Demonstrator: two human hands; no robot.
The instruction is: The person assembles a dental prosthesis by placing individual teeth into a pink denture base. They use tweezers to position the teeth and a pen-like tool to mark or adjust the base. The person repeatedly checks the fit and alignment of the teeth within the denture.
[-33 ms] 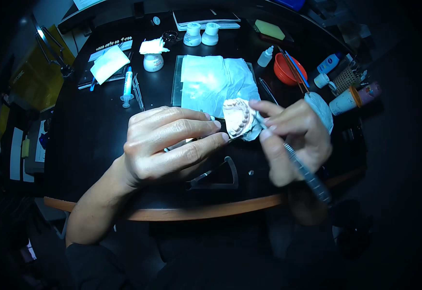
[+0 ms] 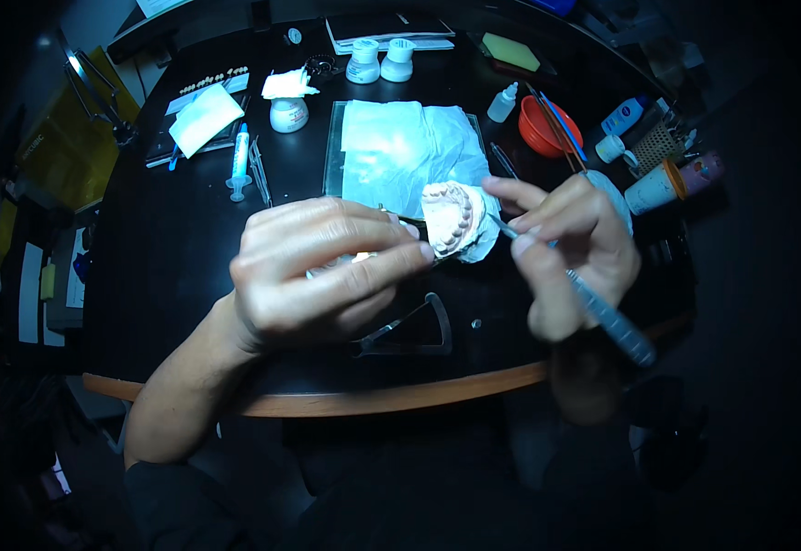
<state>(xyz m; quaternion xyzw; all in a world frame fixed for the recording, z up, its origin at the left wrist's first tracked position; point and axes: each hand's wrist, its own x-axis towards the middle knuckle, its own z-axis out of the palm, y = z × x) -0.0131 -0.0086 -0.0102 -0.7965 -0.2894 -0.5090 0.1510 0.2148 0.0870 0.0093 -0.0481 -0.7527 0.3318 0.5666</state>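
Observation:
A plaster dental model, with a row of teeth facing up, is held above the table in the middle. The fingertips of my left hand press on its left edge, and the fingers curl over another pale piece that they mostly hide. My right hand pinches a slim carving instrument with a grey ribbed handle. Its thin metal tip points at the model's right side; whether it touches cannot be told. Below the hands lies a metal caliper, with a small round piece beside it.
Behind the model, white tissue covers a glass slab. White jars, a syringe, tweezers, a dropper bottle and a red bowl with brushes stand around. The table's wooden edge runs along the front.
My right hand and the instrument have moved right, drawing the tip back from the model's side. The model has shifted and turned slightly. My left hand keeps nearly the same place.

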